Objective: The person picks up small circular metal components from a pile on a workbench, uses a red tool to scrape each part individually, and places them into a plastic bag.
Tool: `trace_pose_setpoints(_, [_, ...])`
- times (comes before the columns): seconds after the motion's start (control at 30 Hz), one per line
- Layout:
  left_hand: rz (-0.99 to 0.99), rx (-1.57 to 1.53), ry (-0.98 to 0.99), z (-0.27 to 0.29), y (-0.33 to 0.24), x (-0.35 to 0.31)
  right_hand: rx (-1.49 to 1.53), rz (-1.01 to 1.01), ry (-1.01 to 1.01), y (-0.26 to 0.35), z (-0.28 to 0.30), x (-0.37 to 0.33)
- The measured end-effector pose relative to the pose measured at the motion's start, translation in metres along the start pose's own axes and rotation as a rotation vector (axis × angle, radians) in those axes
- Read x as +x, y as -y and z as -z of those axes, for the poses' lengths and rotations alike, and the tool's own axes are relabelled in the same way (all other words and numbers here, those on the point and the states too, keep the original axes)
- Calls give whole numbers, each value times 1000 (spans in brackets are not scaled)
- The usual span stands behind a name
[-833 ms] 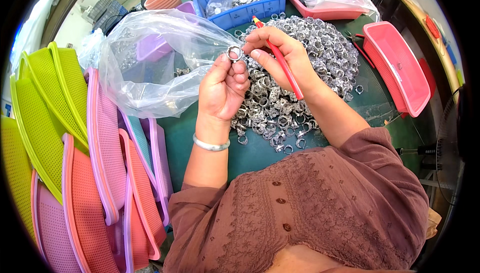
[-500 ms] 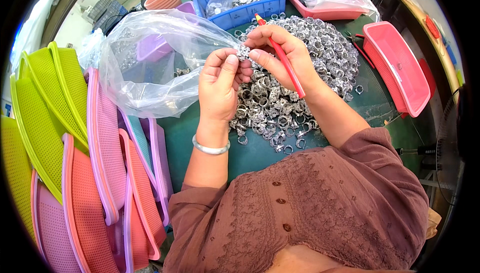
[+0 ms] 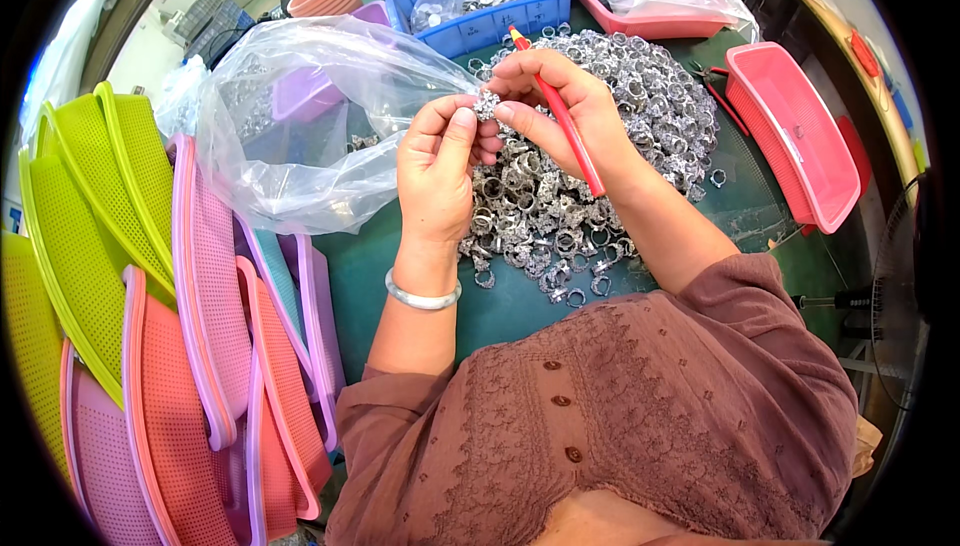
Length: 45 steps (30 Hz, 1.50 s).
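Between the fingertips of both hands is a silver ring (image 3: 486, 106) with a cluster of sparkling stones. My left hand (image 3: 440, 161) pinches it between thumb and fingers from the left. From the right, the thumb and fingers of my right hand (image 3: 565, 111) close on the same ring. A red pencil (image 3: 566, 126) with a yellow band lies across my right hand, tucked between thumb and fingers, its tip pointing up and away. Under and beyond the hands spreads a large heap of silver rings (image 3: 655, 106) on the green table (image 3: 385, 291).
A clear plastic bag (image 3: 300, 146) lies left of my hands. Several colourful perforated baskets (image 3: 180, 406) stack at the left. A blue bin (image 3: 490, 6) of silver pieces and a pink tray (image 3: 650, 21) stand at the back. Pliers (image 3: 725, 101) lie near a pink basket (image 3: 800, 136) at right.
The ring stays in my fingertips, turned slightly. My right hand and the red pencil have shifted a little to the left.
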State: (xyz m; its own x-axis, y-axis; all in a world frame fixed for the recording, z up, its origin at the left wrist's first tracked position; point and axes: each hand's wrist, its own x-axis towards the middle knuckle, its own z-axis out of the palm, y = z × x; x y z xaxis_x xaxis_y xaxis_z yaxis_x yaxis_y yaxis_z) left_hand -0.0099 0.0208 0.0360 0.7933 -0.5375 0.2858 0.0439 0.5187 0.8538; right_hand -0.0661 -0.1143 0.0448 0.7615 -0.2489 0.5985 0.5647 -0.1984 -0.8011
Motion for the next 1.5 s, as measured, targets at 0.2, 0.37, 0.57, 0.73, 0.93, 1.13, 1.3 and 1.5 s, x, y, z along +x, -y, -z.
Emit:
trace_pose_setpoints(0.2, [17,10,-23,1,0,0,-28,-14,9,-2,0,0])
trace_pose_setpoints(0.37, [23,22,-28,0,-1,0,-42,-16,7,-2,0,0])
trace_pose_setpoints(0.57, [38,42,-4,4,-1,0,-44,-2,-3,-5,0,0])
trace_pose_setpoints(0.73, [43,44,-5,4,-1,0,-40,-1,0,-6,0,0])
trace_pose_setpoints(0.93, [52,29,2,5,0,0,-32,-3,-7,-8,0,-1])
trace_pose_setpoints(1.13, [56,25,-7,5,1,0,-43,2,-12,-7,0,0])
trace_pose_setpoints(1.3, [55,10,3,5,1,1,-56,19,-9,-8,0,0])
trace_pose_setpoints(1.5, [50,2,7,6,2,1,-68,13,-10,-7,0,0])
